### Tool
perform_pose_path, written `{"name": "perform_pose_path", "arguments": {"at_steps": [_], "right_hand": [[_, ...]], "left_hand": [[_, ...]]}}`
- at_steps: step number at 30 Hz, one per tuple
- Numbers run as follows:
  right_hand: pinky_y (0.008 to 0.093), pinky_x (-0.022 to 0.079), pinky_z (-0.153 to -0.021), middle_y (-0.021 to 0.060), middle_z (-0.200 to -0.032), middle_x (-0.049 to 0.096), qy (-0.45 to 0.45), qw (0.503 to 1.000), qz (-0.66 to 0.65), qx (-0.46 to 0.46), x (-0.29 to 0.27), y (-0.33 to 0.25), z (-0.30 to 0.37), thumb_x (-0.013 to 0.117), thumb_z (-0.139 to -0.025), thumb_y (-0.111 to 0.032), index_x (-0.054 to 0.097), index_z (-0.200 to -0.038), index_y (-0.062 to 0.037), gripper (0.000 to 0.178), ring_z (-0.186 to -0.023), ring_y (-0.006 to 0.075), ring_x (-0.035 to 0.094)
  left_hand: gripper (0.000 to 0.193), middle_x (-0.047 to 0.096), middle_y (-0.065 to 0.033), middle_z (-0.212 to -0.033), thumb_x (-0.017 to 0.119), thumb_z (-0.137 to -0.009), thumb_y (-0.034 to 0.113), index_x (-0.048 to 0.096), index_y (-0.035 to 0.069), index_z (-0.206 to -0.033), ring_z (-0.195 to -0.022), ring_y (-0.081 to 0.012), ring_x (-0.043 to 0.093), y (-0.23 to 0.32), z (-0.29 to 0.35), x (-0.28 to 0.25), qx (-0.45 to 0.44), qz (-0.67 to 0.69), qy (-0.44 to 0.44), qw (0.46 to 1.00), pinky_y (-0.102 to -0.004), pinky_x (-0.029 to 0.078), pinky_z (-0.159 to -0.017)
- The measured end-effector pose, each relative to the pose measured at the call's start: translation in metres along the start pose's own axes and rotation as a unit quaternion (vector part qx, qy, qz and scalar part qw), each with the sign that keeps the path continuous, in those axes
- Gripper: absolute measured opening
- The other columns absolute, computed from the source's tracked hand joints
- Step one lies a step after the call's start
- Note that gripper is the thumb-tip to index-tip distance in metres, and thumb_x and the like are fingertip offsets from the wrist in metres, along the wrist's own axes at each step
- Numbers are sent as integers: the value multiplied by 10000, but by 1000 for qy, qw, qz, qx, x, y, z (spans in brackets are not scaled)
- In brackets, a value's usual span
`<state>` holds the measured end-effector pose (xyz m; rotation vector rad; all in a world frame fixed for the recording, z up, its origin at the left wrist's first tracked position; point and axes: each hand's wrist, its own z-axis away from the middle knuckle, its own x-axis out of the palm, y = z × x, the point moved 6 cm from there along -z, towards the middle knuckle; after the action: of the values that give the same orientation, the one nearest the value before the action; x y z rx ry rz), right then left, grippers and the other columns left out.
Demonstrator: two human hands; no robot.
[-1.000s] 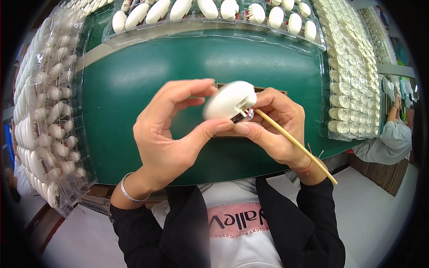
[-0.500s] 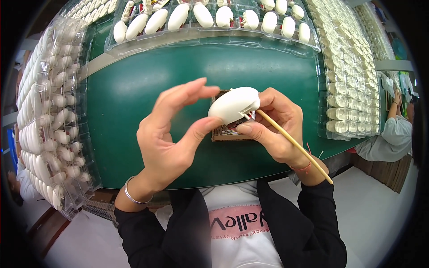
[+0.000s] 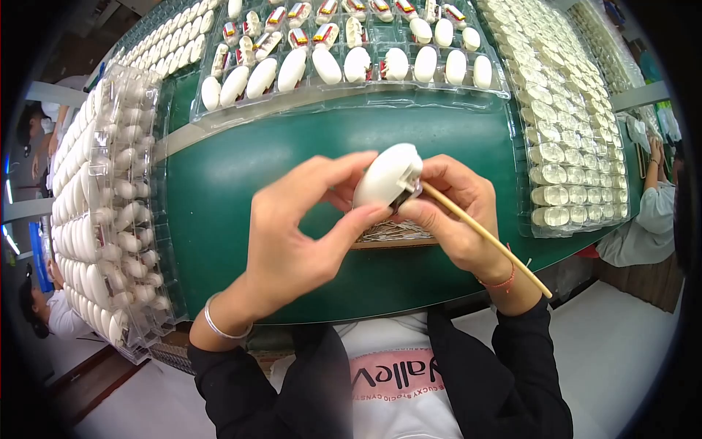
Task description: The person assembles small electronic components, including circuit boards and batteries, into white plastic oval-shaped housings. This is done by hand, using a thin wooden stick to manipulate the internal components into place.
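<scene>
Above the middle of the green table, a white oval plastic housing (image 3: pixel 384 174) is held tilted, a notch and dark parts showing at its lower right edge. My left hand (image 3: pixel 303 219) grips its left side, thumb along the bottom edge and fingers round the far side. My right hand (image 3: pixel 457 208) pinches the right end between thumb and fingers. Lying across the right hand is a slim bamboo stick (image 3: pixel 486 238), its near end pointing toward my wrist. Under the hands sits a shallow cardboard box (image 3: pixel 395 244) with many thin pale pieces in it, partly covered by the hands.
A clear tray (image 3: pixel 351 95) of white housings, some showing red and silver parts, lies at the back. Stacked trays of housings (image 3: pixel 110 212) stand at the left, and stacked trays of pale oval pieces (image 3: pixel 552 175) at the right. Other people work at both sides.
My left fingers have closed in from a spread pose onto the housing, which is now turned more upright. The view has shifted, showing more of the back tray.
</scene>
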<state>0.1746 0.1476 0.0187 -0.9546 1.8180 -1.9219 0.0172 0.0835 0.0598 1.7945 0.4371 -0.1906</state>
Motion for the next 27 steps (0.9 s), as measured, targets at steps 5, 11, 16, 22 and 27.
{"name": "perform_pose_path", "arguments": {"at_steps": [5, 11, 16, 22, 27], "right_hand": [[230, 516, -748, 115, -1144, 676, 162, 980, 68, -91, -33, -20, -10, 572, -981, -96, 549, -1286, 40, 334, -888, 124, 659], [235, 512, -751, 118, -1141, 676, 121, 987, 56, -90, -36, -22, -12, 559, -990, -108, 567, -1271, 22, 309, -848, 116, 643], [245, 522, -749, 109, -1075, 692, 104, 991, 41, -75, -29, -17, -9, 573, -986, -120, 578, -1241, 35, 298, -827, 116, 642], [246, 524, -731, 104, -1054, 699, 102, 991, 45, -80, -33, -16, -8, 577, -982, -122, 585, -1239, 25, 295, -815, 113, 641], [241, 520, -715, 89, -1036, 702, 86, 992, 45, -76, -22, -13, -7, 569, -987, -130, 607, -1220, 9, 274, -788, 95, 628]], "left_hand": [[417, 703, -71, -780, 803, -756, 168, 680, -16, -1110, -684, -88, 648, -22, -82, 5, -62, 10, 36, 997, -229, 523, -637], [499, 713, -144, -815, 787, -673, 349, 693, -15, -1002, -732, -237, 694, -71, -196, 14, -3, -299, 100, 949, -345, 542, -713], [567, 716, -166, -880, 772, -683, 451, 690, 2, -1020, -824, -265, 699, -108, -222, 37, -39, -432, 48, 900, -367, 535, -769], [423, 717, -145, -758, 715, -757, 481, 747, 59, -760, -765, -333, 695, -107, -221, 7, -113, -402, 45, 907, -433, 536, -745], [381, 718, -168, -780, 700, -746, 436, 747, 58, -732, -739, -319, 693, -127, -218, -9, -138, -484, -29, 864, -416, 534, -738]]}}
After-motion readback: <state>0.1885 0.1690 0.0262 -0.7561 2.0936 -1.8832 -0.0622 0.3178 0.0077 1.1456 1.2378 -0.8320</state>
